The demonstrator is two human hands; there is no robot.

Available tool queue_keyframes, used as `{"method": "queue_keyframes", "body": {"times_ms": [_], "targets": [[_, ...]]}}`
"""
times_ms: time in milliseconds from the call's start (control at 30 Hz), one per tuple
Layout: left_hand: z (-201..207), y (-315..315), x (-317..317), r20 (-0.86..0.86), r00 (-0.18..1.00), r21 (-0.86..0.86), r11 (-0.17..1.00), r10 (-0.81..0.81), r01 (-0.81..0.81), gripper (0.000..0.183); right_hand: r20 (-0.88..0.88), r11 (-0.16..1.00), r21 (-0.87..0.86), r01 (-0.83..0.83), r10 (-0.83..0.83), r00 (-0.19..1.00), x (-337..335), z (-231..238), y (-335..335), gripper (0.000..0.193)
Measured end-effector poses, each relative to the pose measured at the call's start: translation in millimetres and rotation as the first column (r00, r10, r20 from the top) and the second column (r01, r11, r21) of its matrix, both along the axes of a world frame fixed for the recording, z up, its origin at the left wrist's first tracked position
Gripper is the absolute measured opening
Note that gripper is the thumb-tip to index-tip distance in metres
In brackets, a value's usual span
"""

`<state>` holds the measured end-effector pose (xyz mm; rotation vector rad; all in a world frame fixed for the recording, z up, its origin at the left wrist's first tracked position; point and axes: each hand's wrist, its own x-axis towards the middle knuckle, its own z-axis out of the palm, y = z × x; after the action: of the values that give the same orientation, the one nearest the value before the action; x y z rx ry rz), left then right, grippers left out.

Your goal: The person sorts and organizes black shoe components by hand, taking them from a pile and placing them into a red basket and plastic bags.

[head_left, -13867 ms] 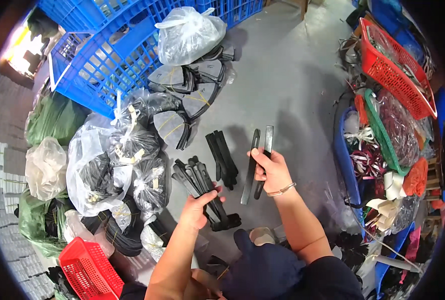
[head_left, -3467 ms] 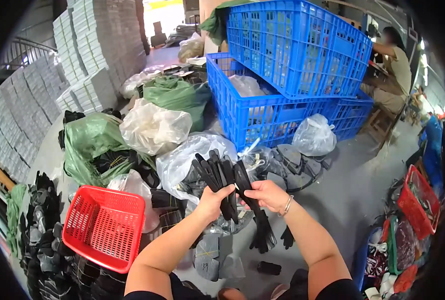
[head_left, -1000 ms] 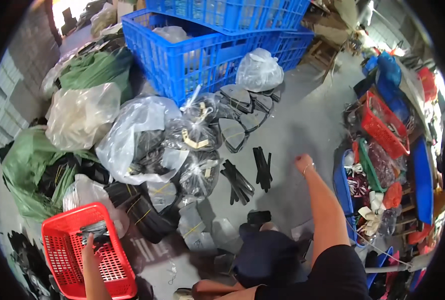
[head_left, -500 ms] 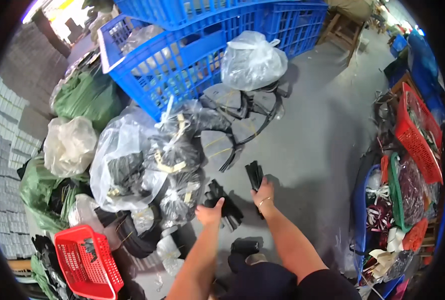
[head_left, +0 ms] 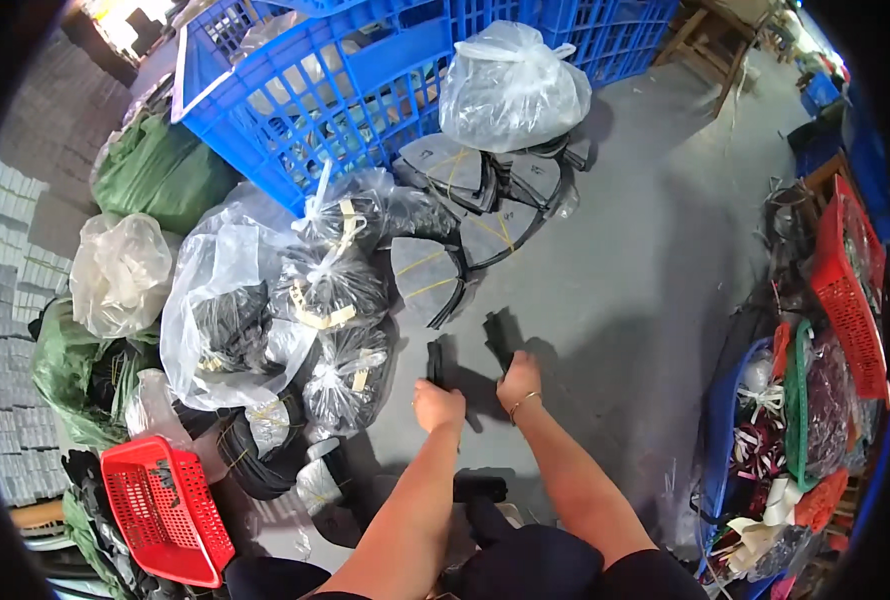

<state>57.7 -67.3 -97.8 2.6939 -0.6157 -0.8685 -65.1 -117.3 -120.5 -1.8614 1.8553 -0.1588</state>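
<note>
The left hand (head_left: 437, 405) was on the near side of the plump clear bag (head_left: 515, 90) and a little to its left, fingers wrapped round the lower part of a bundle of black strips (head_left: 435, 362). The right hand (head_left: 521, 378), a thin bracelet (head_left: 526, 400) on its wrist, was almost straight nearer than that bag, its fingers clamped on a second bundle (head_left: 502, 337); on both hands the fingertips were largely hidden. The bundles stood apart, with a strip of grey floor (head_left: 625, 250) between them, their far ends pointing toward the bag. On the bag's near side lay banded grey panels (head_left: 427, 270), the nearest stack's dark curved edge ending close to the left hand's bundle. To the bag's right the floor widened into a broad lane alongside the right forearm, bounded well apart by the rim of a blue bin (head_left: 717, 440). Room was tighter to the bag's near left, where knotted bags of black pieces (head_left: 343, 380) bulged beside the left hand. The slatted wall of a blue crate (head_left: 385, 65) rose just left of the bag, and far to its near left sat a red basket (head_left: 168, 510) holding some dark pieces.
</note>
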Motion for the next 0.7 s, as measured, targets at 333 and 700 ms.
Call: {"method": "queue_keyframes", "body": {"times_ms": [333,700], "targets": [[-12,8,15,0.211,0.912,0.015,0.935,-0.35,0.355,0.038,0.661,0.955,-0.221,0.198,-0.003,0.75,-2,60,21,0.014],[38,105,33,-0.348,0.872,-0.701,0.713,-0.344,0.001,0.023,0.825,0.942,0.057,0.331,-0.232,0.516,-25,71,57,0.01]]}}
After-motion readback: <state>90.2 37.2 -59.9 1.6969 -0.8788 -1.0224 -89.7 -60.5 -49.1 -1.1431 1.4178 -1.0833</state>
